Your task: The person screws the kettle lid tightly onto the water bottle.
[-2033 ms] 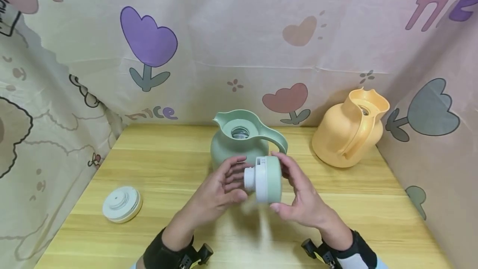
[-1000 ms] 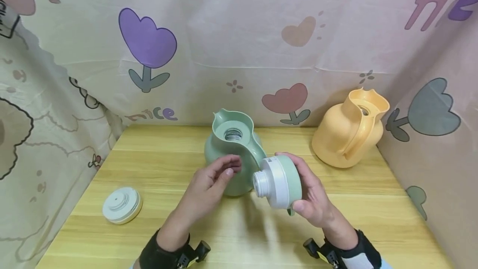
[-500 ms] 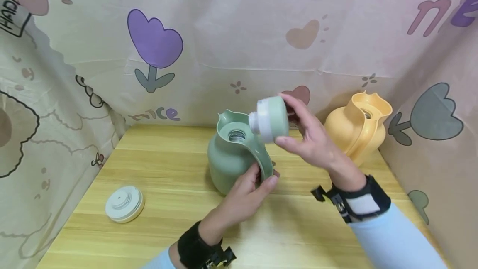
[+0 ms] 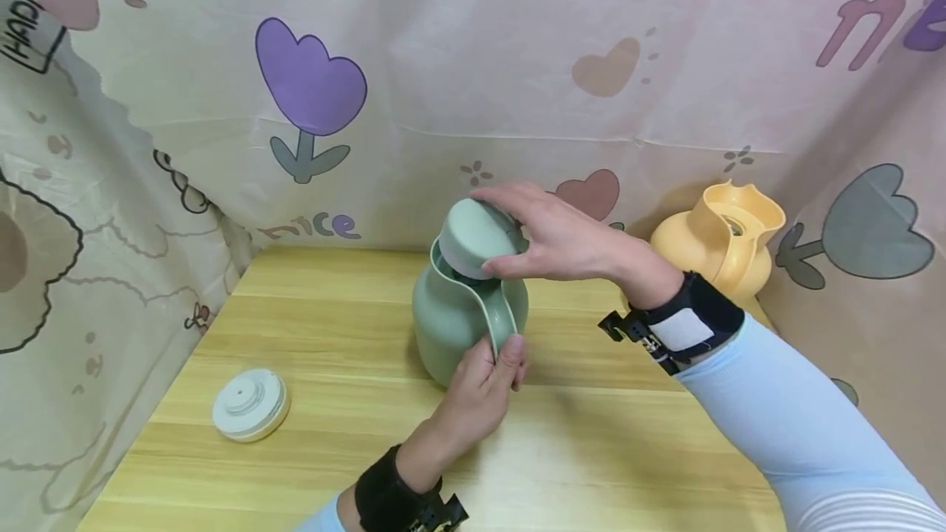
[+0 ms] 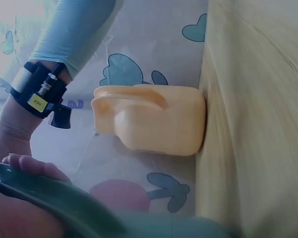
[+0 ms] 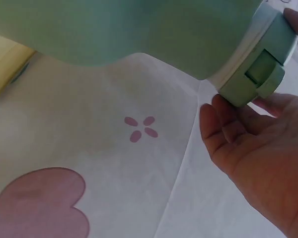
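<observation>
A green thermos jug [image 4: 443, 323] stands upright at mid-table, and my left hand [image 4: 484, 388] grips its handle [image 4: 498, 314] from the near side. My right hand [image 4: 557, 236] holds the green and white lid [image 4: 476, 236] by its sides, right over the jug's mouth and slightly tilted. The lid's stem is hidden in the head view. In the right wrist view the lid [image 6: 260, 64] overlaps the jug's rim, with my fingers [image 6: 228, 119] against its edge. The left wrist view shows the green handle [image 5: 54, 198] inside my left hand's grasp.
A yellow thermos jug [image 4: 702, 245], its mouth uncovered, stands at the back right behind my right forearm. On the left of the wooden table [image 4: 332, 310] lies a white and cream lid [image 4: 250, 405], stem up. A printed cloth [image 4: 458, 64] hangs behind.
My right hand has carried the lid up and left and turned it stem-down over the jug's mouth. My left hand has left the lid and taken the jug's handle, which has swung toward me.
</observation>
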`<state>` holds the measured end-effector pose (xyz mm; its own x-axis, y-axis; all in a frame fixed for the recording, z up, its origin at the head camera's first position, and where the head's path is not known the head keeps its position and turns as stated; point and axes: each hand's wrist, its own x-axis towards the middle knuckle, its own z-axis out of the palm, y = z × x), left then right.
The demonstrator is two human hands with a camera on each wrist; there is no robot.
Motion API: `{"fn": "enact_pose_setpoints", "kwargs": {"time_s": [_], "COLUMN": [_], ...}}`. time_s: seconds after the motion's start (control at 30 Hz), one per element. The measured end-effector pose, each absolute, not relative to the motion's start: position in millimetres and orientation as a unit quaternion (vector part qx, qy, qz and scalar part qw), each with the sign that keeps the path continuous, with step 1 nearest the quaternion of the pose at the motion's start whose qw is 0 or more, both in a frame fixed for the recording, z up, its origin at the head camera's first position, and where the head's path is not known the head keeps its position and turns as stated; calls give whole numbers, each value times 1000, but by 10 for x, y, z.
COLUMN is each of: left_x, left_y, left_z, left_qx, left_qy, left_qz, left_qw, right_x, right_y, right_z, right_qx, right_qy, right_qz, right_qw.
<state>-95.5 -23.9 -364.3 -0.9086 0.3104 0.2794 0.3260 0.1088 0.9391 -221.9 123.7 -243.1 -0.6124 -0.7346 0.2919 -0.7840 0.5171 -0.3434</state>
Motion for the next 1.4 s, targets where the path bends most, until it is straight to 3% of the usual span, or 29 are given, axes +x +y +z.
{"fn": "enact_pose_setpoints", "kwargs": {"time_s": [0.23,0.67,1.1,1.4], "left_x": [-1076,-1174,-1185,-1188], "left_y": [-344,-416,-421,-439], "left_z": [-3816,-3875,-3876,-3892], "left_qx": [-264,-266,-268,-272], "left_qy": [-703,-699,-697,-693], "left_qz": [-660,-663,-664,-666], "left_qw": [39,32,36,32], "right_x": [-2257,-2345,-2224,-2217], "right_y": [1160,1127,1036,1034], "right_z": [-2387,-2318,-2317,-2249], "right_qx": [440,439,359,389], "right_qy": [-882,-890,-930,-916], "right_qz": [164,121,73,101], "right_qw": [24,-7,35,3]}}
